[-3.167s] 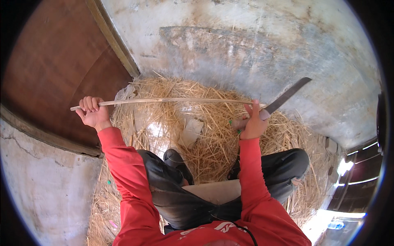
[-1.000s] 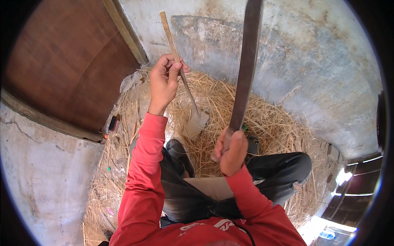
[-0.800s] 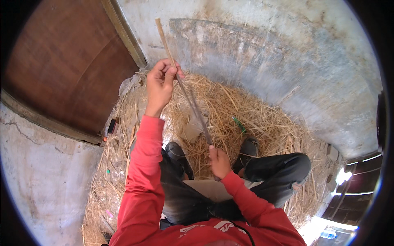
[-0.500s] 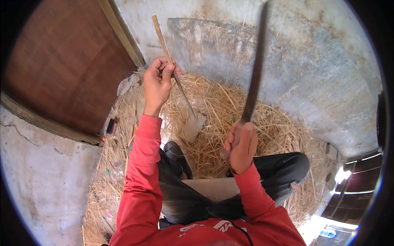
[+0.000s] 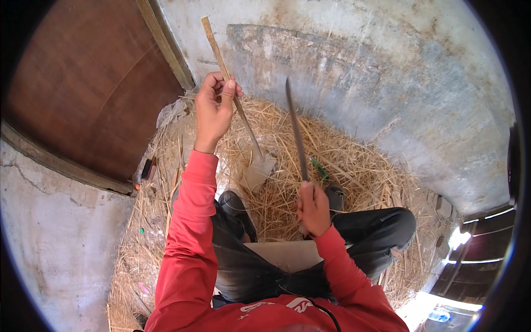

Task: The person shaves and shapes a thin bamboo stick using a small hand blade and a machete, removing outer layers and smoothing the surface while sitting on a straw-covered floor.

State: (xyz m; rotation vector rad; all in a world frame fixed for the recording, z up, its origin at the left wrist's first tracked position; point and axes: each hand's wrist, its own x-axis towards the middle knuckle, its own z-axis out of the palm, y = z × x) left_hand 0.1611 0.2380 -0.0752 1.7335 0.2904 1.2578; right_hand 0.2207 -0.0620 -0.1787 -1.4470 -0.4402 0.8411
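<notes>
A thin, pale brown wooden strip (image 5: 215, 48) is pinched between the thumb and fingers of my left hand (image 5: 215, 105). Its wider end points up toward the wall, and its thin lower end hangs over the floor. My right hand (image 5: 314, 209) is wrapped round the handle of a long machete (image 5: 295, 130). The dark blade points up and slightly left, its edge apart from the strip. Most of the handle is hidden in my fist.
Straw-like wood shavings (image 5: 343, 160) cover the floor between my legs and the grey wall (image 5: 376, 72). A pale flat piece (image 5: 258, 172) and a green object (image 5: 319, 168) lie among them. At left stands a brown door panel (image 5: 83, 88). My shoes (image 5: 233, 202) rest on the floor.
My right hand has come down and left a little, and the machete has swung from raised at the right to lower and nearer the strip. My left hand has barely moved.
</notes>
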